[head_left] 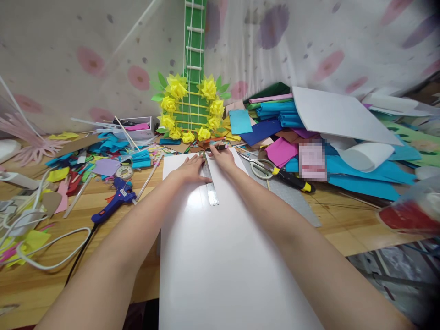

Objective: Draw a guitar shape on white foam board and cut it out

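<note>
One metal ruler (212, 196) lies towards the far edge of the white board (206, 256), under the left hand (189, 169), thumb spread from fingers, presumably against slipping; one dark pen (222, 147), pinched by the right hand (222, 158), alongside.

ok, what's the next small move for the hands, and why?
Probably draw the pen along the ruler: the right hand holds the pen near its far end, while the left hand rests on it against the white sheet.
</note>
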Available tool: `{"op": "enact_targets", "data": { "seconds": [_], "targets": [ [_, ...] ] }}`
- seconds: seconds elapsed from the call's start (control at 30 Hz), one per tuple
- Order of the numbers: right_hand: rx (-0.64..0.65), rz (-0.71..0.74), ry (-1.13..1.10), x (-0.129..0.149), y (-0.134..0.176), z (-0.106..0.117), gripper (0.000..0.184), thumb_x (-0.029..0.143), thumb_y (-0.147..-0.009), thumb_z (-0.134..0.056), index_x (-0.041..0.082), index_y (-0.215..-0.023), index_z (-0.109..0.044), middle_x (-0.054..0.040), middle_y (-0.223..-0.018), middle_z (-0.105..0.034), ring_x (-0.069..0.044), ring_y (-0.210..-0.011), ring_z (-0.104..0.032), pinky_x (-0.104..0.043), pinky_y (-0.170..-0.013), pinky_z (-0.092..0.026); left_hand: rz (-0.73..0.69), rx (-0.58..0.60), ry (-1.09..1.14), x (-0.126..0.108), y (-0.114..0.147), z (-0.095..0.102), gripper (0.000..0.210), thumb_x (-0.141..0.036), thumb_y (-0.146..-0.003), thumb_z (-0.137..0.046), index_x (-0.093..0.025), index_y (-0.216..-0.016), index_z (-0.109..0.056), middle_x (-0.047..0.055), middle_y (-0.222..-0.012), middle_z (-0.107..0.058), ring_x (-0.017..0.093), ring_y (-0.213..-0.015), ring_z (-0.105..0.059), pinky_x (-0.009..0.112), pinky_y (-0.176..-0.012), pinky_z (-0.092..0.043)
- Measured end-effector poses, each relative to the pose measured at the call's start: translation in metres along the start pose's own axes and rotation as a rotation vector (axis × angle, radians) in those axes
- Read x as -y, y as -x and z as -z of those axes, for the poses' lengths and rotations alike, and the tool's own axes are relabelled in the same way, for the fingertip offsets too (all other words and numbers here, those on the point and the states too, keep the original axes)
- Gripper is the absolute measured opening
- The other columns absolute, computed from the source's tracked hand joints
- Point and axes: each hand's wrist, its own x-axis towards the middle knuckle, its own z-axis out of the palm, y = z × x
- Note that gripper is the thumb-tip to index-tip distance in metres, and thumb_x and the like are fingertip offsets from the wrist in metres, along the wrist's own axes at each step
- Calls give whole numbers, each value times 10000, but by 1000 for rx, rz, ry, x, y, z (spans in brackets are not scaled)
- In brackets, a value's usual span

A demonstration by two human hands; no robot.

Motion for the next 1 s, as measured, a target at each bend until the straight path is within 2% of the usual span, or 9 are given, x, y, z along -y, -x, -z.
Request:
{"op": "enact_targets", "data": {
  "seconds": [0.23, 0.37, 0.63, 0.83, 1.0],
  "targets": [
    [16, -17, -2, 1, 4, 0, 279, 502, -820, -476, 236, -829, -559, 21, -743, -687, -142, -707, -650, -307, -799, -442, 1, -7, 26, 0, -1, -1, 1031, -735, -599, -552, -159, -1412, -286, 139, -1536, -138, 314, -1412, -64, 486, -1133, -79],
    [-14, 13, 43, 0, 6, 1, 271, 492, -792, -493, 232, -780, -568, 21, -726, -678, -149, -764, -627, -280, -759, -425, -3, -4, 15, 1, -1, -1, 1035, -735, -608, -547, -148, -1416, -278, 143, -1537, -130, 315, -1412, -55, 484, -1132, -80],
    [-46, 34, 36, -1, 24, 13, 250, 442, -774, -487, 217, -694, -563, 21, -640, -641, -145, -711, -591, -266, -726, -413, 30, 43, -31, -3, -3, 3, 1058, -719, -623, -548, -146, -1446, -212, 141, -1540, -113, 294, -1416, -54, 478, -1129, -87],
    [-50, 14, 22, 0, 15, 4, 272, 489, -764, -505, 236, -777, -602, 18, -752, -673, -153, -751, -593, -279, -743, -406, 29, 44, -35, -2, -3, 2, 1038, -722, -626, -538, -149, -1436, -233, 136, -1542, -108, 288, -1417, -40, 476, -1130, -77],
    [-58, 0, 56, 2, 18, 5, 249, 466, -770, -496, 234, -745, -581, 22, -709, -661, -148, -708, -587, -270, -706, -400, 14, 34, -25, -2, -2, 2, 1037, -719, -615, -548, -153, -1430, -245, 132, -1543, -107, 294, -1416, -44, 475, -1131, -82]
  ]
}}
